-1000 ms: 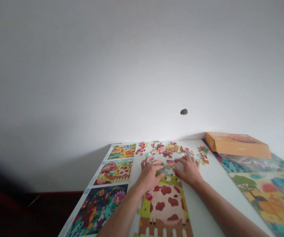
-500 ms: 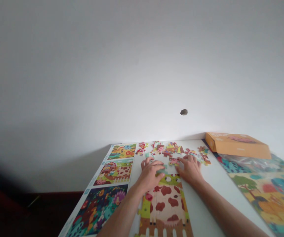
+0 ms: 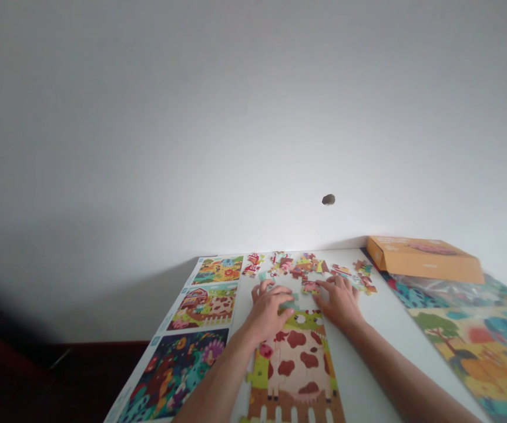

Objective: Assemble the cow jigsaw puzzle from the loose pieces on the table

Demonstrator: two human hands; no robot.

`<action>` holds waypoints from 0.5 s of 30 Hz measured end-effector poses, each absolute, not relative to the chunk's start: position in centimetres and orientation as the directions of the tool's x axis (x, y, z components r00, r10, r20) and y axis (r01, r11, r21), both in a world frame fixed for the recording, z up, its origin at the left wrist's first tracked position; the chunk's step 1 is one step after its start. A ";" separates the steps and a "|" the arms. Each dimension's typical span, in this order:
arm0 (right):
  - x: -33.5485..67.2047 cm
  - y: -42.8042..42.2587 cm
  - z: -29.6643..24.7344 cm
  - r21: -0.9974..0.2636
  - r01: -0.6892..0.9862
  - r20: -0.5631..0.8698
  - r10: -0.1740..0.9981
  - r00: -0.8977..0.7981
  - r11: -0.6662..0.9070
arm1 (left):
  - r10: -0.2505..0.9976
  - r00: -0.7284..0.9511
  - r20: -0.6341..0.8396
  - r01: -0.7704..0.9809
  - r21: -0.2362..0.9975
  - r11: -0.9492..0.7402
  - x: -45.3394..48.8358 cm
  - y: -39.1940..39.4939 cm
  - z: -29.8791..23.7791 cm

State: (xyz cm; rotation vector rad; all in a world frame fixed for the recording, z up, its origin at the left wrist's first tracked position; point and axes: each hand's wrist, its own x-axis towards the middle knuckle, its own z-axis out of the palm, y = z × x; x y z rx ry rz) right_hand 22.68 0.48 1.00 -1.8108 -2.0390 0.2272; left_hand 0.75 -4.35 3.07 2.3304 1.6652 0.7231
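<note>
At the left of the white worktop [image 3: 380, 317] lie 3 printed farm-scene puzzle sheets [image 3: 204, 302] in a column, the nearest showing a dark peacock scene. Just beside them, the left hand [image 3: 268, 311] rests at the far edge of the part-built jigsaw puzzle [image 3: 295, 370], its grip curled, fingertips on a pale green piece [image 3: 289, 304]; whether it pinches, I cannot tell. The puzzle lies flat at the near edge, showing brown-spotted cow hide above a white fence. Loose jigsaw pieces [image 3: 299, 267] are scattered on the far side. The right hand [image 3: 339, 302] has its grip spread, fingers on a pink piece [image 3: 310, 287], any pinch unclear. Further right, an orange cardboard box [image 3: 425, 259] sits at the far corner, above a colourful landscape sheet [image 3: 477, 352].
</note>
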 end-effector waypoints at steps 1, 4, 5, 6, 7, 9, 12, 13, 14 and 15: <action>22.7 0.5 0.9 -0.381 0.912 0.193 0.978 -0.079 0.149 | 0.927 0.251 0.279 0.834 0.423 -0.353 0.7 -4.3 3.0; 22.7 0.6 0.7 -0.380 0.913 0.204 0.976 -0.075 0.149 | 0.923 0.253 0.288 0.832 0.422 -0.360 0.7 -4.3 2.8; 22.7 0.7 0.7 -0.379 0.913 0.206 0.976 -0.073 0.148 | 0.923 0.253 0.291 0.833 0.420 -0.361 0.7 -4.2 2.7; 22.7 0.7 0.7 -0.380 0.914 0.207 0.976 -0.070 0.146 | 0.922 0.254 0.292 0.833 0.418 -0.362 0.6 -4.2 2.6; 22.7 0.7 0.8 -0.382 0.913 0.208 0.976 -0.066 0.144 | 0.922 0.253 0.292 0.834 0.417 -0.361 0.6 -4.2 2.5; 22.8 0.7 0.8 -0.391 0.911 0.210 0.976 -0.055 0.135 | 0.923 0.251 0.293 0.834 0.418 -0.360 0.6 -4.2 2.4; 22.8 0.7 0.8 -0.396 0.911 0.219 0.975 -0.031 0.118 | 0.924 0.248 0.289 0.835 0.421 -0.356 0.6 -4.2 2.5; 22.8 0.7 0.8 -0.394 0.912 0.226 0.974 -0.026 0.116 | 0.926 0.247 0.287 0.835 0.422 -0.354 0.6 -4.2 2.5; 22.9 0.7 0.8 -0.391 0.913 0.233 0.972 -0.022 0.115 | 0.926 0.246 0.285 0.835 0.423 -0.352 0.6 -4.2 2.6; 22.9 0.7 0.8 -0.388 0.915 0.238 0.971 -0.021 0.115 | 0.927 0.245 0.283 0.834 0.426 -0.350 0.6 -4.2 2.7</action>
